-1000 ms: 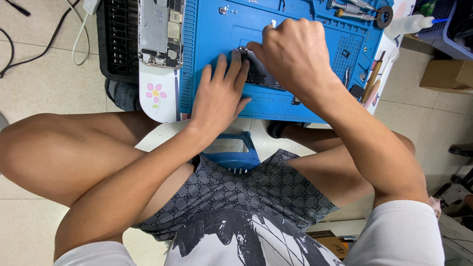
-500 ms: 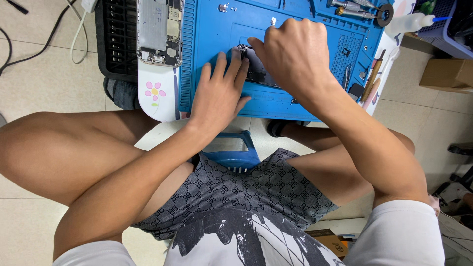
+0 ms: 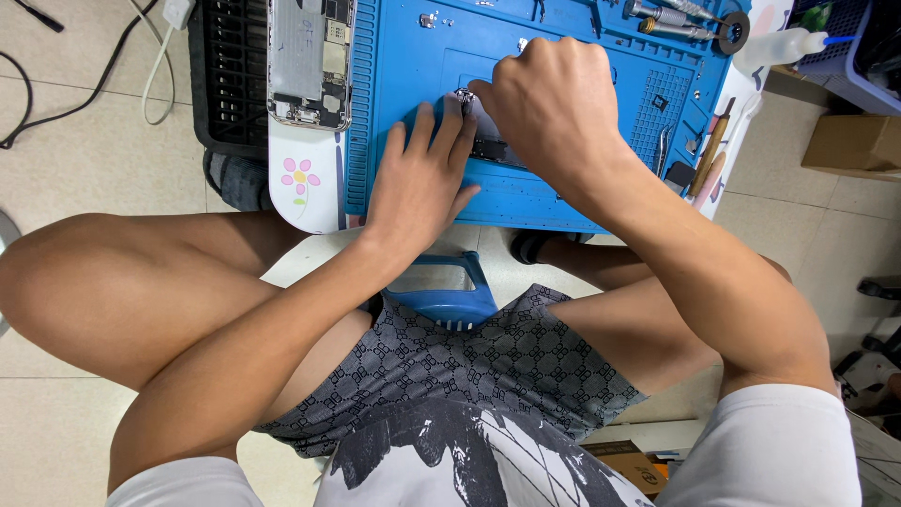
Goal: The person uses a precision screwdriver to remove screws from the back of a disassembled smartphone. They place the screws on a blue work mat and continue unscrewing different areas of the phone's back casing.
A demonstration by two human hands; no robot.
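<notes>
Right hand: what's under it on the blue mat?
Under the right hand lies a small dark phone part on the blue mat; only its left edge shows. The left hand presses flat beside it. The rest, and any tool in the fist, is covered.

Single view, worn on the head, looking steeply down past chest and lap onto the blue work mat (image 3: 563, 202) at the frame's top. Close enough for left hand (image 3: 418, 183) and right hand (image 3: 554, 103) to fill the upper middle; floor tiles visible on both sides.
</notes>
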